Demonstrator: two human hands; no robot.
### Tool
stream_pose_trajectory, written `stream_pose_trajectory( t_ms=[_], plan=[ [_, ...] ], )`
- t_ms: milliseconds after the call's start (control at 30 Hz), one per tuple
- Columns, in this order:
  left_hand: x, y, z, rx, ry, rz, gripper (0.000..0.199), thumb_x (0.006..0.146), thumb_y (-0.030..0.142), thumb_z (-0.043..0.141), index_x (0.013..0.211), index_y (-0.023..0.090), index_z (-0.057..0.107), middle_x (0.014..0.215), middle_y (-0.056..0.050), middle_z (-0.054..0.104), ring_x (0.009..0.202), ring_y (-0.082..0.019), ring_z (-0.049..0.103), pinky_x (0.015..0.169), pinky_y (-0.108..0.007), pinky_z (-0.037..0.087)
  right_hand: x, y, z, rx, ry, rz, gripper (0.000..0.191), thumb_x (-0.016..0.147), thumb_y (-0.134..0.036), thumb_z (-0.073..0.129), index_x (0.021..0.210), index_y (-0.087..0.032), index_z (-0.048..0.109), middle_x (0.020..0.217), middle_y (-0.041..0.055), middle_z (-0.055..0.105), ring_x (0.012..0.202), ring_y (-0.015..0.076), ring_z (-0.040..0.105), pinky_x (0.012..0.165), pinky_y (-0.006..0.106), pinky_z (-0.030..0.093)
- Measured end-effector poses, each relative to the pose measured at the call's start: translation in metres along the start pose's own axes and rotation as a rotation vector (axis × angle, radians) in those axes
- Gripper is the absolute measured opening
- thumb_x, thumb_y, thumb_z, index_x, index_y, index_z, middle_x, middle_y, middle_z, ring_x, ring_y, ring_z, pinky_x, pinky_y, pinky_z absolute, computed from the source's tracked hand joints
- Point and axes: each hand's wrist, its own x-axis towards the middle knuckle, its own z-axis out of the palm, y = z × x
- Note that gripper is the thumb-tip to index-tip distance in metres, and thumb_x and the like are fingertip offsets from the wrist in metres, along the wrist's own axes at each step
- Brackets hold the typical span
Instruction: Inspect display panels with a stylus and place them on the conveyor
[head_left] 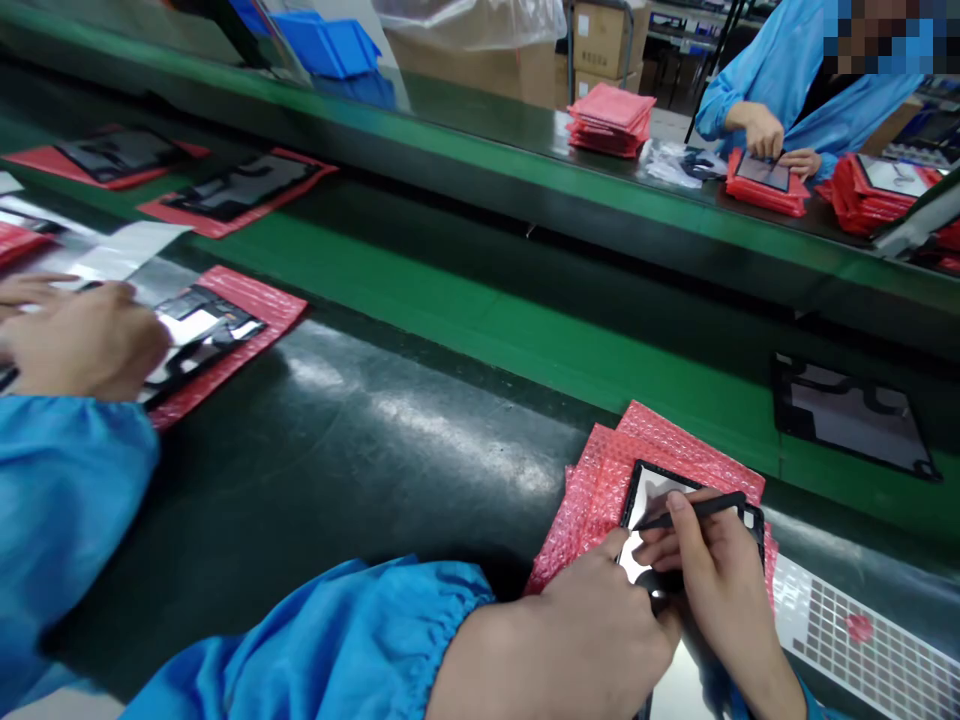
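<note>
A black-framed tablet screen panel [679, 690] with a shiny, reflective surface lies on a stack of red bubble-wrap sleeves [592, 490]. My right hand [724, 575] is closed around black tweezers [716, 505], held like a pen. Their pointed tip is down by the panel's left border. My left hand [562, 635] lies across the panel's left side with its fingers curled. Its fingertips are partly hidden, and I cannot make out what they grip. Just right of the panel is a white sheet of small grid-cut labels [877, 630] with a red spot.
A green conveyor belt [465, 310] runs beyond the bench, carrying another panel [847, 415] and wrapped panels [244, 190]. At left, a co-worker's hand [82, 335] works over a panel on red wrap [262, 300]. Opposite, another person's hands [761, 135] are near red stacks [611, 120].
</note>
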Motion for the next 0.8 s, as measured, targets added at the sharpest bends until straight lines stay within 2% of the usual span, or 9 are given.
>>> stream_pose_trajectory(
  t_ms=[67, 200, 300, 400, 467, 567, 633, 700, 800],
  plan=[
    [0.001, -0.001, -0.008, 0.036, -0.044, 0.036, 0.048, 0.088, 0.047, 0.078, 0.116, 0.008, 0.071, 0.075, -0.011, 0.077, 0.075, -0.030, 0.074, 0.109, -0.053, 0.048, 0.000, -0.001, 0.001, 0.013, 0.000, -0.003, 0.052, 0.093, -0.073, 0.069, 0.100, -0.022, 0.064, 0.069, 0.0063, 0.077, 0.059, 0.0261, 0.077, 0.055, 0.035, 0.066],
    [-0.003, -0.002, -0.021, 0.053, 0.027, 0.032, 0.062, 0.092, 0.062, 0.071, 0.120, 0.007, 0.069, 0.108, -0.020, 0.078, 0.116, -0.038, 0.070, 0.111, -0.048, 0.048, 0.001, -0.001, 0.001, 0.082, -0.005, 0.021, 0.052, 0.094, -0.073, 0.067, 0.101, -0.022, 0.061, 0.072, 0.0061, 0.078, 0.061, 0.0249, 0.078, 0.055, 0.033, 0.065],
    [-0.003, -0.001, -0.026, 0.003, 0.047, 0.017, 0.068, 0.085, 0.072, 0.075, 0.113, 0.010, 0.070, 0.116, -0.020, 0.076, 0.125, -0.039, 0.066, 0.115, -0.046, 0.047, 0.003, -0.001, 0.003, 0.146, 0.002, 0.021, 0.053, 0.091, -0.074, 0.070, 0.099, -0.023, 0.059, 0.071, 0.0051, 0.078, 0.059, 0.0243, 0.078, 0.052, 0.032, 0.063],
    [0.001, -0.001, -0.027, -0.036, 0.034, -0.018, 0.067, 0.080, 0.073, 0.079, 0.110, 0.013, 0.072, 0.112, -0.017, 0.078, 0.116, -0.038, 0.071, 0.113, -0.048, 0.049, 0.006, -0.002, 0.004, 0.225, -0.001, -0.015, 0.055, 0.087, -0.075, 0.074, 0.096, -0.022, 0.059, 0.069, 0.0043, 0.076, 0.056, 0.0229, 0.076, 0.049, 0.029, 0.061],
    [0.003, -0.001, -0.028, -0.054, 0.016, -0.047, 0.060, 0.078, 0.070, 0.083, 0.103, 0.015, 0.073, 0.100, -0.012, 0.079, 0.103, -0.035, 0.075, 0.111, -0.049, 0.049, 0.005, -0.005, 0.003, 0.295, -0.008, -0.048, 0.055, 0.088, -0.074, 0.074, 0.094, -0.021, 0.060, 0.068, 0.0048, 0.077, 0.054, 0.0215, 0.075, 0.049, 0.028, 0.061],
    [-0.002, -0.004, -0.031, -0.092, 0.023, -0.174, 0.038, 0.089, 0.055, 0.078, 0.090, 0.018, 0.071, 0.081, -0.005, 0.076, 0.082, -0.028, 0.075, 0.101, -0.045, 0.051, -0.004, -0.009, -0.011, 0.387, 0.042, -0.112, 0.049, 0.090, -0.068, 0.076, 0.092, -0.021, 0.061, 0.066, 0.0052, 0.077, 0.049, 0.0200, 0.073, 0.045, 0.026, 0.059],
    [-0.012, -0.007, -0.032, -0.136, 0.044, -0.385, 0.032, 0.100, 0.046, 0.063, 0.083, 0.019, 0.067, 0.073, -0.003, 0.071, 0.071, -0.025, 0.071, 0.081, -0.039, 0.050, -0.015, -0.006, -0.032, 0.406, 0.098, -0.174, 0.043, 0.092, -0.062, 0.077, 0.092, -0.022, 0.062, 0.065, 0.0053, 0.077, 0.046, 0.0206, 0.072, 0.043, 0.027, 0.058],
    [-0.025, -0.011, -0.031, -0.200, 0.056, -0.607, 0.039, 0.105, 0.044, 0.050, 0.076, 0.020, 0.062, 0.068, -0.004, 0.066, 0.065, -0.023, 0.065, 0.067, -0.036, 0.040, -0.027, 0.004, -0.059, 0.390, 0.118, -0.230, 0.036, 0.095, -0.057, 0.076, 0.094, -0.022, 0.065, 0.068, 0.0064, 0.079, 0.049, 0.0230, 0.074, 0.046, 0.031, 0.061],
    [-0.042, -0.016, -0.022, -0.294, 0.066, -0.751, 0.034, 0.102, 0.045, 0.053, 0.080, 0.021, 0.060, 0.073, -0.004, 0.066, 0.066, -0.023, 0.061, 0.065, -0.034, 0.032, -0.041, 0.036, -0.100, 0.342, 0.237, -0.205, 0.032, 0.097, -0.053, 0.076, 0.097, -0.021, 0.067, 0.071, 0.0082, 0.079, 0.052, 0.0244, 0.075, 0.051, 0.033, 0.063]
  ],
)
